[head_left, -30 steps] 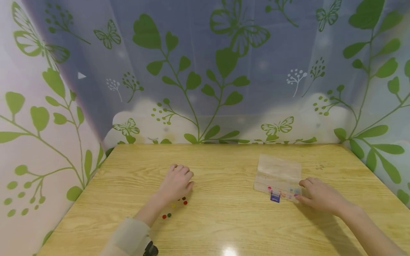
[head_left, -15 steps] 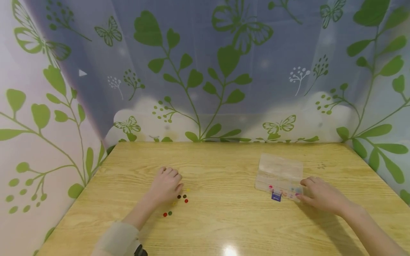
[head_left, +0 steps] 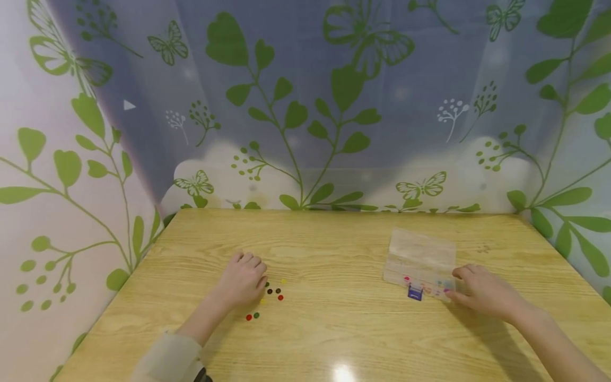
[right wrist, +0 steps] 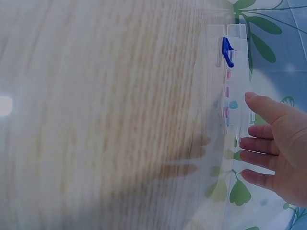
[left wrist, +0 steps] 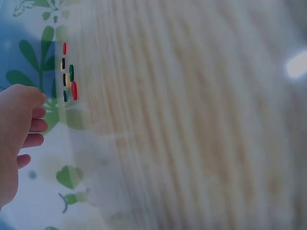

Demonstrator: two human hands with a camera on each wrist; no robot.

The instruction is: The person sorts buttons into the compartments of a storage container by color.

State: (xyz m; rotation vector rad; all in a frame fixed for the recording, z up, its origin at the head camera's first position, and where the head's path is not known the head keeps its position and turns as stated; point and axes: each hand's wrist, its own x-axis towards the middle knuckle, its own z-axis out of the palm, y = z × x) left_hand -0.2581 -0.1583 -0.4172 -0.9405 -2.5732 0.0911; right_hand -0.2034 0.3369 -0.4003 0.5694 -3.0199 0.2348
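Printed cloth (head_left: 267, 159) with green leaves and butterflies stands behind and to both sides of a wood-grain counter (head_left: 324, 339). On the counter's right half lies a clear plastic box (head_left: 421, 253), with a blue clip (head_left: 415, 292) at its front and small coloured pieces (head_left: 407, 278) showing in its near part. It is probably light and fairly stiff, smooth enough to slide if nudged, and its thin walls might crack under a hard squeeze; the side walls, low down, look the best place to steady it. Well apart, on the left half, small discs (head_left: 270, 291) in red, green, yellow and dark tones lie scattered. They are likely hard, almost weightless and apt to skid, so a light pinch across the rim should suit them.

At the box's right side is the right hand (head_left: 484, 292), thumb by the near corner, fingers extended and not wrapped round anything; whether they touch the plastic, I cannot tell. Just beside the discs is the left hand (head_left: 241, 278), its back facing up, fingers loosely bent with nothing visible in them, the forearm slanting in from the lower left out of a pale sleeve (head_left: 164, 358).
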